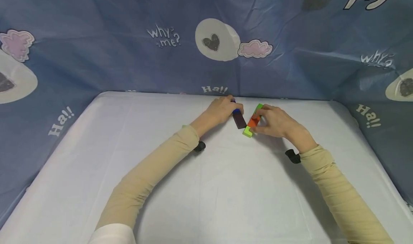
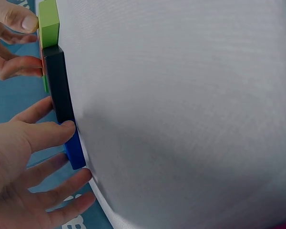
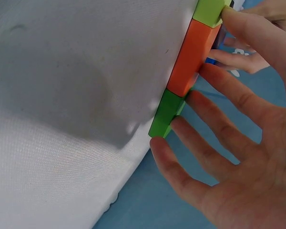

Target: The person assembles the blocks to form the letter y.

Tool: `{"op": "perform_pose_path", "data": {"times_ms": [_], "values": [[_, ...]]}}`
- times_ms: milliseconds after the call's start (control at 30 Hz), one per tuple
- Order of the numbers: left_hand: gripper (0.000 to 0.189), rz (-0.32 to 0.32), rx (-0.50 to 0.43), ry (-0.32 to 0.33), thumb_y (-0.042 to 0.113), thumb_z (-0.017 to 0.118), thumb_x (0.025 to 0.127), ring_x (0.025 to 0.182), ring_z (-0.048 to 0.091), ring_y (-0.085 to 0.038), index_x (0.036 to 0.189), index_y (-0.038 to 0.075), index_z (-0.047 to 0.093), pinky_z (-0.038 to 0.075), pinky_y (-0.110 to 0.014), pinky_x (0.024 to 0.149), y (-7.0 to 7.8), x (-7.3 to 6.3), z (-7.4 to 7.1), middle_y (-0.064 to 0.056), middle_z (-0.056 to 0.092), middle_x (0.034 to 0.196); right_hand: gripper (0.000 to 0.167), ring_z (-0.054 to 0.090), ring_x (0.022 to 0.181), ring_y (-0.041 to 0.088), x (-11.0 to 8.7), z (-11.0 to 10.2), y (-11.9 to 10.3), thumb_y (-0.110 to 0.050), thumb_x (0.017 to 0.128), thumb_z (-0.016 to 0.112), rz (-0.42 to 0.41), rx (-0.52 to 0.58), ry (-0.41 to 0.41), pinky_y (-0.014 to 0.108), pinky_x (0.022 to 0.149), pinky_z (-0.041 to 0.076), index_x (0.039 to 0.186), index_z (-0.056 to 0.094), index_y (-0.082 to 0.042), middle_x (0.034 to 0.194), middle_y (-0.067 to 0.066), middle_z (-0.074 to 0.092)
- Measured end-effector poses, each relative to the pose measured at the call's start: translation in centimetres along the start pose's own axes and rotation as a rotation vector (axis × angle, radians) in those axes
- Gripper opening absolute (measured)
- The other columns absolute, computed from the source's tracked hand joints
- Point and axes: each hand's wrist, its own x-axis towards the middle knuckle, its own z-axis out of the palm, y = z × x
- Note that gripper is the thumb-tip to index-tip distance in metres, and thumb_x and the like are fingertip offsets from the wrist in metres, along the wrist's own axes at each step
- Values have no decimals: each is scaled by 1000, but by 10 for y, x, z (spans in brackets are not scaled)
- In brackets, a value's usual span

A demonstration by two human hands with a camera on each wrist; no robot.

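Two rows of blocks stand at the far side of the white table, meeting at an angle. The left row joins a dark block (image 1: pixel 239 121) and a blue block (image 2: pixel 76 151). My left hand (image 1: pixel 220 110) pinches it near their joint, thumb on the near face and fingers behind. A lime block (image 3: pixel 209 12), an orange block (image 3: pixel 190 57) and a green block (image 3: pixel 167 112) form the right row, end to end. Along its outer side my right hand (image 1: pixel 275 122) touches with spread fingers, thumb at the lime block. The lime block's end meets the dark block.
The white tabletop (image 1: pixel 219 193) ends just behind the blocks. A blue printed cloth (image 1: pixel 129 64) hangs beyond and at both sides. Dark wrist-camera parts (image 1: pixel 293 156) show under the wrists.
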Motion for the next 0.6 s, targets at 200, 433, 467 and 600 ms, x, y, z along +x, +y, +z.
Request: {"op": "perform_pose_path", "data": {"times_ms": [200, 433, 467, 600], "values": [[35, 5, 3, -5, 20, 67, 107, 136, 63, -36, 135, 41, 70, 56, -50, 110, 0, 0, -2, -14, 60, 153, 51, 69, 112, 40, 0, -1, -1, -42, 93, 83, -5, -3, 7, 59, 98, 56, 129, 74, -8, 128, 18, 69], [42, 27, 5, -33, 18, 70, 106, 145, 59, -37, 142, 39, 67, 55, -51, 114, -2, -4, -9, -15, 56, 160, 51, 69, 112, 41, 1, 0, -1, -43, 92, 84, -6, -11, 7, 58, 97, 57, 128, 74, -8, 127, 18, 69], [43, 30, 6, -36, 18, 70, 106, 147, 58, -36, 144, 38, 66, 55, -51, 114, -3, -5, -10, -15, 55, 161, 51, 70, 112, 41, 1, 0, -1, -43, 92, 83, -6, -11, 8, 58, 97, 57, 128, 74, -8, 127, 18, 69], [42, 30, 3, -49, 23, 69, 107, 148, 58, -35, 148, 34, 63, 55, -51, 114, -7, -13, -18, -14, 55, 162, 51, 70, 110, 39, 0, 1, -1, -42, 91, 84, -6, -9, 11, 57, 95, 57, 128, 74, -7, 126, 18, 69]]}}
